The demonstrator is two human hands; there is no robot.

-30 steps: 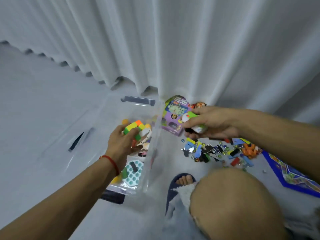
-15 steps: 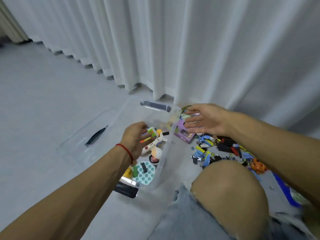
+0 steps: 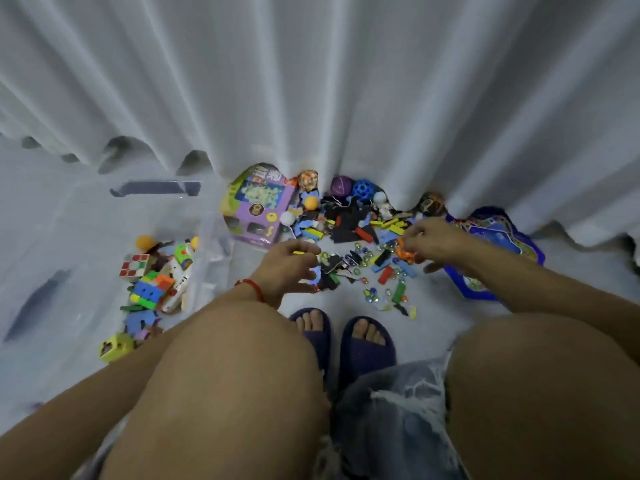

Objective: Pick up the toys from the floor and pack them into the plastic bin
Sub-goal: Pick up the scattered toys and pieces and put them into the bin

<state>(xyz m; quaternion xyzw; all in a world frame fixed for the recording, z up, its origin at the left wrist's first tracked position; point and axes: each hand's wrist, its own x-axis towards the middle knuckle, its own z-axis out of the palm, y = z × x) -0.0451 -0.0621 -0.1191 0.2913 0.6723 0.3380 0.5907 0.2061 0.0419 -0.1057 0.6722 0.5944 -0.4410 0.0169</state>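
Both hands are down in the toy pile now: left hand (image 3: 289, 268) pinching a small yellow piece (image 3: 298, 252), right hand (image 3: 429, 242) curled round the orange toy (image 3: 404, 253), and the plastic bin (image 3: 207, 237) waits just left of the left fingers.

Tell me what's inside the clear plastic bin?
Inside the plastic bin you can see a white puzzle cube, a colourful puzzle cube, an orange ball and a yellow toy. The person's left arm and knee cover the near end.
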